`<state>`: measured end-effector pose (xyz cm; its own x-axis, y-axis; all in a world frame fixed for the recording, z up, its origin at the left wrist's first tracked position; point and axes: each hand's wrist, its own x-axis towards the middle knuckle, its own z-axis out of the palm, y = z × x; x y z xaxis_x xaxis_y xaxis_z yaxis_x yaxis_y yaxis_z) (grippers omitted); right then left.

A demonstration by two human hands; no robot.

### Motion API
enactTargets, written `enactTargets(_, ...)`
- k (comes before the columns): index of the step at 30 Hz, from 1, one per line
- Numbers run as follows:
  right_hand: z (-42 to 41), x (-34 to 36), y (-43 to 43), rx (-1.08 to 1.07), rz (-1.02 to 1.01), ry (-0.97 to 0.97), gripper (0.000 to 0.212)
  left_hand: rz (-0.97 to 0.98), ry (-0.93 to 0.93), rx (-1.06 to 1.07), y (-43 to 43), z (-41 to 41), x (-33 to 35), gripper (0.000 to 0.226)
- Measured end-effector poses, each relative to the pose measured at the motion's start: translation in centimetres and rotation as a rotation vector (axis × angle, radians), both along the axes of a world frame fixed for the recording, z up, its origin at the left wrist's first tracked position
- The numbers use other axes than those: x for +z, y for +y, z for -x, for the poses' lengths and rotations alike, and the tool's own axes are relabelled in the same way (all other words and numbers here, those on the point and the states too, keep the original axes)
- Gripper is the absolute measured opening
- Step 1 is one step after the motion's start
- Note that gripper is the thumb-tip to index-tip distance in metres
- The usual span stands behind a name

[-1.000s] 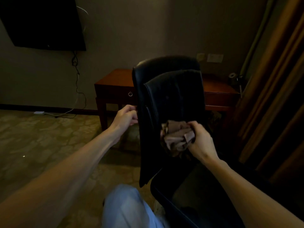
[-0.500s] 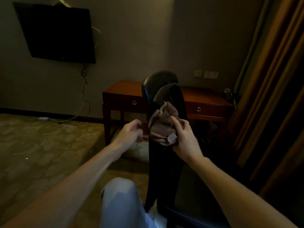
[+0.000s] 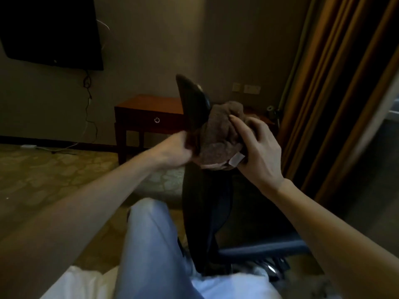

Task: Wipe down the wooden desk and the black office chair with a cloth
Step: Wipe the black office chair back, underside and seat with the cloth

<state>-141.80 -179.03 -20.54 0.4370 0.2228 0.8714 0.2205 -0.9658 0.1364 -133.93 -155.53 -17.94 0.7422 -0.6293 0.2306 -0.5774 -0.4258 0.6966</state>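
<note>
The brown cloth (image 3: 218, 137) is bunched against the right face of the chair backrest (image 3: 194, 108), just below its top edge. The backrest stands edge-on to the camera, so its broad faces are largely hidden.

The right hand (image 3: 257, 152) grasps the cloth, fingers (image 3: 237, 126) curled over the wad; a pale label hangs at the wad's lower edge. The left hand (image 3: 179, 147) grips the opposite edge of the backrest, fingers clenched around it.

Procedure for this step, as judged from the view:
1. Hold the backrest firm with the left hand. The chair appears to sit on a wheeled base and may turn or roll under pressure.
2. Press the wad flat against the upholstery; a loose bundle contacts only a small area.
3. Stroke from the top edge downward, overlapping passes.
4. Keep the label turned away from the contact face.

The wooden desk (image 3: 149, 104) stands behind the chair against the wall; its surface shows no cloth contact at present. A curtain (image 3: 336, 83) hangs to the right.
</note>
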Motion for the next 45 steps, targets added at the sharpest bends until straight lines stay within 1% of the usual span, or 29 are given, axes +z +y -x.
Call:
enactTargets(1,0.9,-0.7,-0.1,-0.015,0.037,0.002,0.068,-0.059,-0.121,0.042,-0.2,0.3,0.5,0.014)
enactTargets(2,1.7,-1.7,-0.4,-0.038,0.035,0.03,0.071,-0.06,-0.249,0.071,-0.2,0.6,1.2,0.01)
enactTargets(3,2.7,-2.9,-0.9,-0.059,-0.002,0.071,0.075,-0.002,-0.365,0.1,-0.2,1.0,2.0,0.01)
enactTargets(5,4.6,-5.5,-2.4,-0.094,-0.073,0.113,0.08,0.179,-0.535,0.168,-0.2,1.6,3.7,0.019)
enactTargets(6,5.5,-6.8,-3.3,-0.113,-0.064,0.11,0.077,0.216,-0.613,0.193,-0.3,1.7,4.4,0.026)
enactTargets(8,7.1,-9.3,-5.1,-0.14,0.028,0.095,0.067,0.158,-0.775,0.222,-1.3,1.8,4.9,0.04)
enactTargets(9,7.5,-10.4,-5.8,-0.147,0.066,0.091,0.064,0.135,-0.812,0.217,-1.9,1.7,5.0,0.046)
enactTargets(11,8.1,-12.7,-6.8,-0.168,0.075,0.097,0.064,0.149,-0.819,0.193,-2.9,1.6,5.0,0.048)
enactTargets(13,9.0,-15.3,-7.4,-0.218,0.055,0.133,0.071,0.167,-0.827,0.172,-3.7,1.3,5.2,0.043)
enactTargets(15,10.0,-17.9,-7.8,-0.252,0.096,0.247,0.078,0.155,-0.846,0.174,-3.2,0.8,5.5,0.044)
enactTargets(17,11.4,-19.5,-8.8,-0.266,0.168,0.368,0.081,0.14,-0.851,0.172,-2.3,0.1,5.9,0.058)
enactTargets(19,12.3,-19.1,-9.9,-0.272,0.133,0.404,0.083,0.111,-0.861,0.173,-1.8,-0.1,6.8,0.08)
enactTargets(20,12.7,-18.4,-10.2,-0.271,0.069,0.37,0.083,0.088,-0.868,0.167,-1.9,-0.2,7.3,0.088)
enactTargets(21,13.1,-17.4,-10.3,-0.264,-0.007,0.313,0.081,0.054,-0.873,0.153,-2.3,-0.2,7.8,0.09)
enactTargets(23,13.6,-14.7,-10.1,-0.233,-0.122,0.158,0.076,0.014,-0.86,0.118,-3.1,-0.1,8.3,0.081)
enactTargets(26,14.4,-9.0,-8.4,-0.173,-0.151,-0.057,0.068,0.054,-0.813,0.099,-3.7,0.6,8.4,0.066)
enactTargets(29,15.2,-3.4,-6.2,-0.161,-0.094,-0.198,0.061,0.092,-0.866,0.096,-4.7,2.4,8.1,0.062)
enactTargets(32,16.5,1.4,-4.7,-0.169,0.05,-0.314,0.06,0.163,-0.9,0.118,-6.8,4.9,8.1,0.058)
enactTargets(35,17.2,5.0,-4.1,-0.224,0.273,-0.414,0.058,0.191,-0.888,0.133,-9.7,7.0,8.1,0.036)
enactTargets(37,17.1,5.9,-4.5,-0.292,0.356,-0.423,0.054,0.179,-0.93,0.115,-11.1,7.6,8.2,0.023)
enactTargets(38,16.9,5.9,-4.8,-0.332,0.373,-0.384,0.052,0.172,-0.94,0.078,-11.4,7.6,8.4,0.02)
enactTargets(40,16.4,5.2,-5.5,-0.396,0.348,-0.285,0.049,0.169,-0.913,-0.03,-11.2,6.8,8.9,0.025)
enactTargets(42,15.5,3.7,-5.8,-0.429,0.292,-0.241,0.047,0.18,-0.901,-0.095,-10.3,5.4,9.2,0.035)
enactTargets(45,12.9,1.9,-5.8,-0.5,0.242,-0.233,0.046,0.173,-0.877,-0.025,-10.3,3.6,9.0,0.042)
